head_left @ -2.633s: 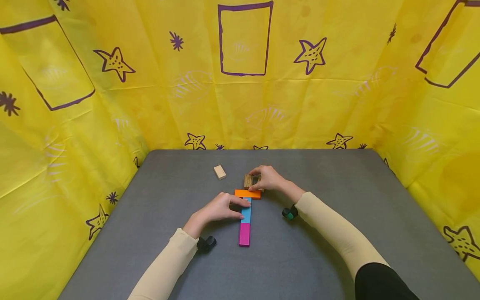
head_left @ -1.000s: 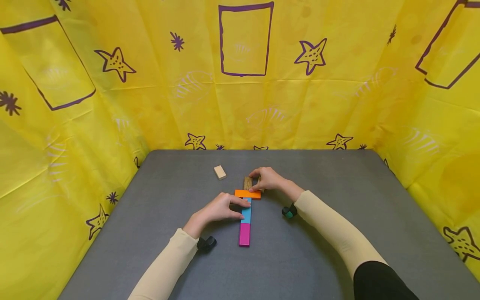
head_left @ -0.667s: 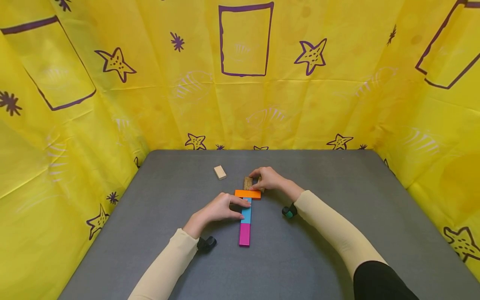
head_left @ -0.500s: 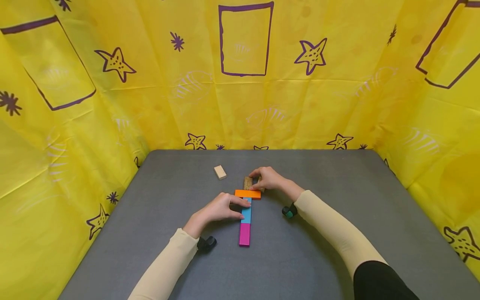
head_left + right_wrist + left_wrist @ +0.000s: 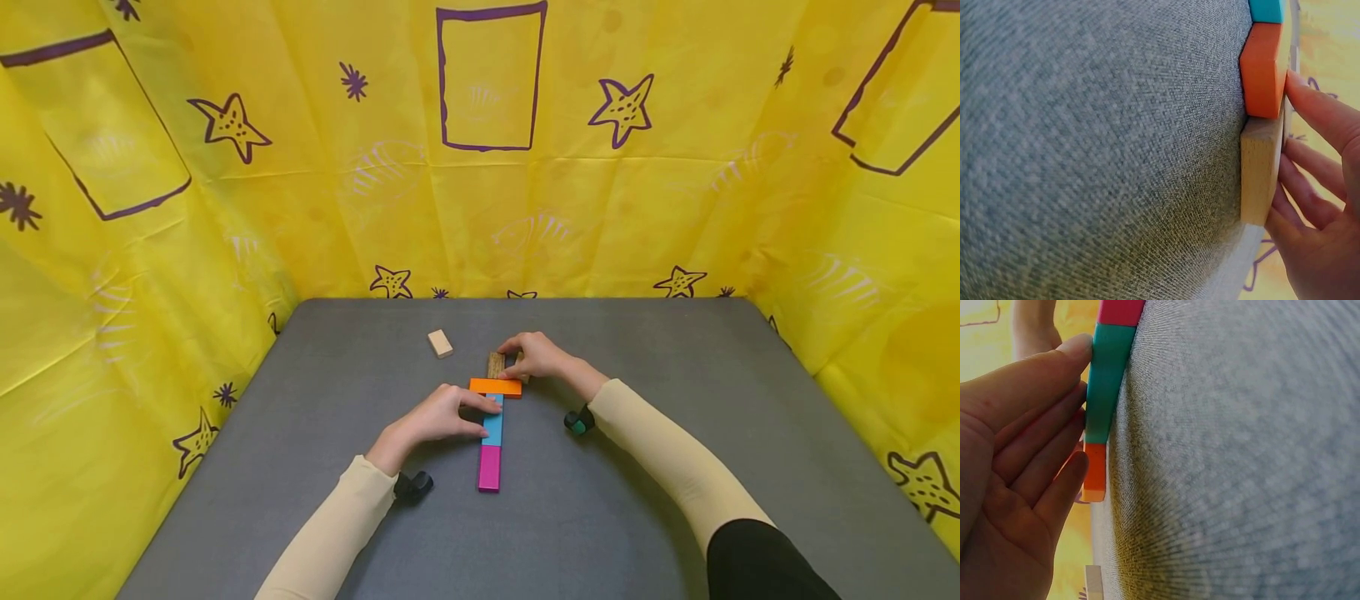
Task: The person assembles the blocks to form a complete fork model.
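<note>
In the head view a magenta block (image 5: 489, 468), a blue block (image 5: 492, 425) and a crosswise orange block (image 5: 495, 387) form a line, with a dark brown wooden block (image 5: 496, 365) beyond the orange one. My left hand (image 5: 435, 414) touches the blue block with thumb and fingertips; the left wrist view shows these fingers nearly straight. My right hand (image 5: 536, 357) pinches the brown block, index finger at its far end and thumb near the orange block. Mostly hidden beneath that hand is a light wooden block (image 5: 1259, 172), seen beside the orange block (image 5: 1261, 70) in the right wrist view.
A separate pale wooden block (image 5: 440, 343) lies at the back, left of the line. Everything rests on a grey table (image 5: 570, 533). A yellow patterned cloth (image 5: 487, 208) hangs behind the table and along both sides.
Compared with 2.6 seconds ago, the brown block has shifted slightly nearer, against the orange block, with the right hand still at it. Over the last second both hands and the blocks stay put.
</note>
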Motion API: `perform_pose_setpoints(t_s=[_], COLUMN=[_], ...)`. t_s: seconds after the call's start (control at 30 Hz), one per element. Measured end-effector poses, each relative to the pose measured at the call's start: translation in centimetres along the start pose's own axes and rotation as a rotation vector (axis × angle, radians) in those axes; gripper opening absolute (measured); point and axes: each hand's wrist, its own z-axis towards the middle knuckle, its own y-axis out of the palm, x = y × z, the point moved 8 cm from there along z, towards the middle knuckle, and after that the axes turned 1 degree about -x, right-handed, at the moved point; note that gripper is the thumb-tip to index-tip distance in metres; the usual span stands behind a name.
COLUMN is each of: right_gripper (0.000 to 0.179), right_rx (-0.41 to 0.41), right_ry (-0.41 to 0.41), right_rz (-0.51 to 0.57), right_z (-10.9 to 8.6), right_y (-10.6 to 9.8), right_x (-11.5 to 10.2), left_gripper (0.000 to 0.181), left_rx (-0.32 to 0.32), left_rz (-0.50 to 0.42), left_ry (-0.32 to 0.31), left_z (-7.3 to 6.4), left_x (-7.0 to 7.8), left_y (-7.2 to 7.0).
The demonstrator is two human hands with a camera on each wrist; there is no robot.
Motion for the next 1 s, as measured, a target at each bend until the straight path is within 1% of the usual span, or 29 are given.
perform_pose_setpoints(t_s=[0.13, 0.7, 1.0], right_gripper=[0.052, 0.050, 0.048], right_rx=[-0.001, -0.011, 0.001], right_ry=[-0.001, -0.014, -0.034], right_rz=[-0.008, -0.042, -0.047], right_z=[0.02, 0.10, 0.11], right_y=[-0.02, -0.01, -0.09], right_x=[-0.04, -0.20, -0.31], left_gripper=[0.042, 0.042, 0.042], left_rx=[0.006, 0.010, 0.007], left_rz=[0.010, 0.014, 0.016], left_ry=[0.010, 0.009, 0.014], left_z=[-0.04, -0.05, 0.00], left_x=[0.07, 0.03, 0.00], left_y=[-0.03, 0.05, -0.01])
